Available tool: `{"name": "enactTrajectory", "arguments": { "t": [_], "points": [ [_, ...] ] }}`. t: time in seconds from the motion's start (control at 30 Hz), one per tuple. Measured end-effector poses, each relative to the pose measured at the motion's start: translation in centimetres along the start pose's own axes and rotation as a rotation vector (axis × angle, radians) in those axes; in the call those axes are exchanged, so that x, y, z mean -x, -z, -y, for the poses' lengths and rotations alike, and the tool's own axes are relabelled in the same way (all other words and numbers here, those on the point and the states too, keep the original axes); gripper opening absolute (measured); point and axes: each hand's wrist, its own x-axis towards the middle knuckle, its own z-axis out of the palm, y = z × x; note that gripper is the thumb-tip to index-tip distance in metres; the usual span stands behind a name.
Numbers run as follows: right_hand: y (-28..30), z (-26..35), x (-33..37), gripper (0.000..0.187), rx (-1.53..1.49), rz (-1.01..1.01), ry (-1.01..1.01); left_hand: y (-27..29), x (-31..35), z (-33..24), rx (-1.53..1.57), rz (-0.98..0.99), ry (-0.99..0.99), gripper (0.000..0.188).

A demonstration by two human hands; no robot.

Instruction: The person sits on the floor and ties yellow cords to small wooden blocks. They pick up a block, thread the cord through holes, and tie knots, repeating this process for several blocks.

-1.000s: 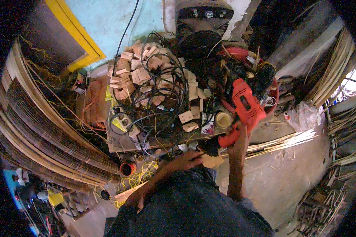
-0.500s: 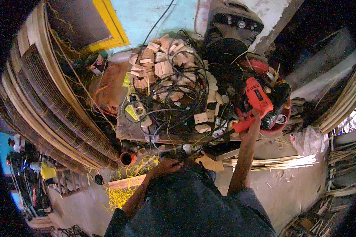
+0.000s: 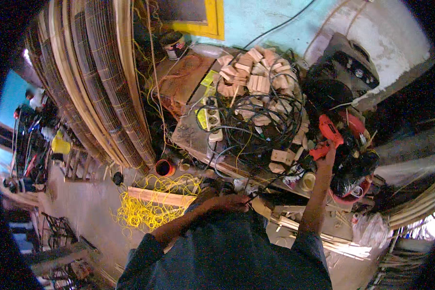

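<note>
In my right hand (image 3: 327, 154) is a red power drill (image 3: 329, 130), held by its handle at the right end of the cluttered table. Wrapped fingers keep it over the table edge, beside a red tub (image 3: 345, 199) filled with black plastic and tangled items. Close to my body, my left hand (image 3: 233, 202) is closed in a pinch. A thin black cord (image 3: 252, 196) shows at its fingertips; the rest of that grip is hard to see. Cut wooden blocks (image 3: 259, 84) are heaped on the table, with black cable (image 3: 249, 130) looped over them.
A white power strip (image 3: 212, 118) lies on the table's left part. Rolled bamboo blinds (image 3: 101, 72) lean at the left. Yellow twine (image 3: 147, 212) tangles over a wooden plank (image 3: 152, 195) on the floor. A black speaker (image 3: 348, 67) stands behind the table; thin sticks (image 3: 345, 246) lie below it.
The view has swung, so the table sits further right. My right hand still holds the drill, now seen lower. My left hand has moved right along my body, with a cord now visible at its fingers.
</note>
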Motion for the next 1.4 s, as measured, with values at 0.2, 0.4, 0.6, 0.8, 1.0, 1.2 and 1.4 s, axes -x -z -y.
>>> {"name": "enactTrajectory", "arguments": {
  "t": [0.2, 0.4, 0.6, 0.8, 1.0, 1.2, 1.4],
  "points": [
    [0.9, 0.3, -0.5, 0.028, 0.187, -0.037, -0.017, 0.3, 0.7, -1.2, -0.114, -0.199, 0.043, 0.04],
    [3.1, 0.6, 2.3, 0.028, 0.922, -0.241, 0.144, 4.0, 3.6, -5.2, -0.125, -0.321, 0.261, 0.049],
    [-7.3, 1.2, 5.4, 0.029, 1.588, -0.127, 0.734, 3.1, 6.7, 0.4, 0.199, -0.558, 0.237, 0.043],
    [-29.5, -9.8, 3.7, 0.028, 1.457, 0.538, 0.95, 4.9, 6.7, -0.5, -0.06, -0.562, 0.296, 0.033],
    [-34.9, -18.1, -4.6, 0.03, 1.88, 0.626, 1.064, 5.0, 12.6, -3.5, 0.171, -0.942, 0.259, 0.034],
    [-35.5, -20.6, -6.3, 0.029, 1.832, 0.588, 1.153, 2.9, 17.4, -6.0, 0.538, -1.317, 0.136, 0.028],
    [-36.1, -19.0, 6.1, 0.028, 1.447, 0.734, 0.837, 8.4, 18.0, -1.0, 0.379, -1.289, 0.223, 0.031]
  ]
}}
